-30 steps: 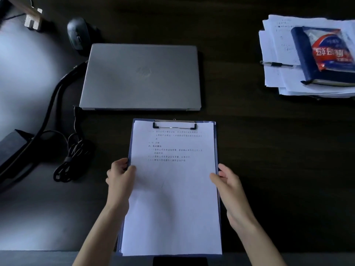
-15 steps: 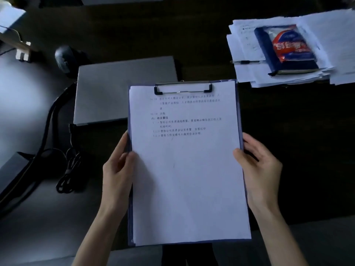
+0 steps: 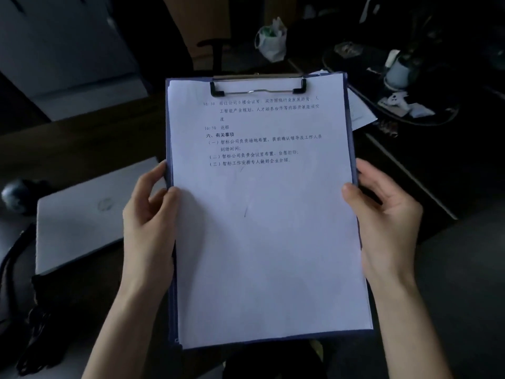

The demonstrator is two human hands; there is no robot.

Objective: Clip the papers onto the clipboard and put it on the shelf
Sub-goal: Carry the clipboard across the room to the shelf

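A blue clipboard (image 3: pixel 352 149) is held up in the air in front of me, tilted toward the camera. White papers (image 3: pixel 267 242) with a few printed lines near the top lie on it under the black-tipped wire clip (image 3: pixel 258 90). My left hand (image 3: pixel 150 214) grips the board's left edge with the thumb on the paper. My right hand (image 3: pixel 388 217) grips the right edge, thumb on the paper too. No shelf can be made out.
A closed silver laptop (image 3: pixel 82 222) lies on the dark desk (image 3: pixel 68 138) to the left, with a black mouse (image 3: pixel 16 195) and cables (image 3: pixel 16 258) beside it. Behind stand a chair back (image 3: pixel 216 53), a white plastic bag (image 3: pixel 272 41) and a cluttered dark surface at right (image 3: pixel 410 105).
Both hands have lifted the clipboard off the desk and raised it toward the camera. The view has tilted up and turned, so the laptop now sits lower left.
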